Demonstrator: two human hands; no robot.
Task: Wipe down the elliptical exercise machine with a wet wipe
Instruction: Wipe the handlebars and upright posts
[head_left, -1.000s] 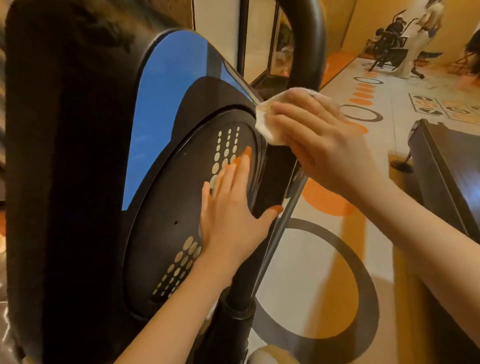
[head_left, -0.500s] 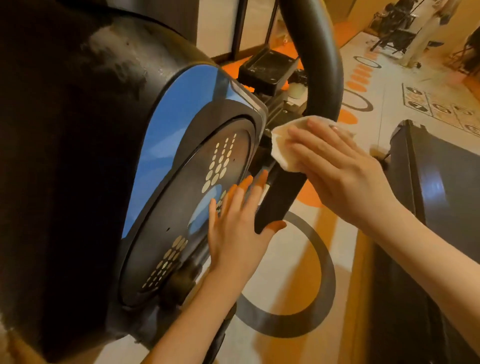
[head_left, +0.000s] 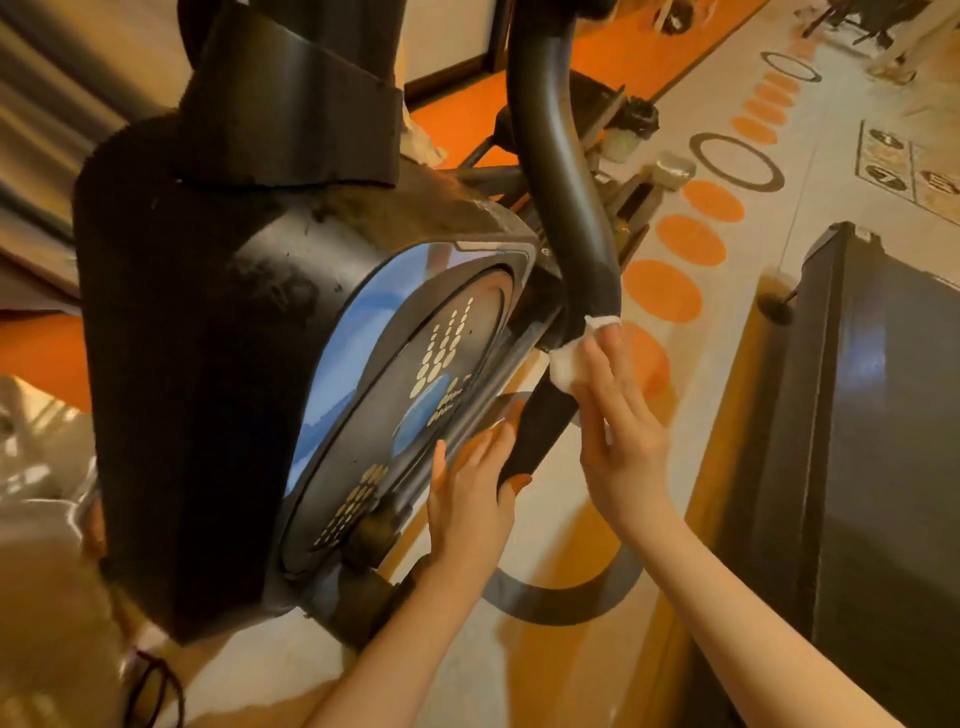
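The elliptical machine (head_left: 218, 322) fills the left half of the view, a black housing with a blue panel and a round dotted disc (head_left: 415, 415). Its black curved arm (head_left: 556, 156) runs down from the top to a joint beside the disc. My right hand (head_left: 618, 426) presses a white wet wipe (head_left: 569, 364) against that arm just below the joint, fingers straight. My left hand (head_left: 467, 504) rests flat on the disc's right edge, its thumb under the black bar.
A tall dark cabinet (head_left: 883, 441) stands close on the right. The floor (head_left: 675, 291) between shows orange dots and grey rings. The machine's pedal parts (head_left: 623, 124) sit behind the arm. More equipment stands far off at the top right.
The view has pulled back and tilted down. My right hand has slid the wipe down the arm to just below the joint. My left hand stays on the disc's edge.
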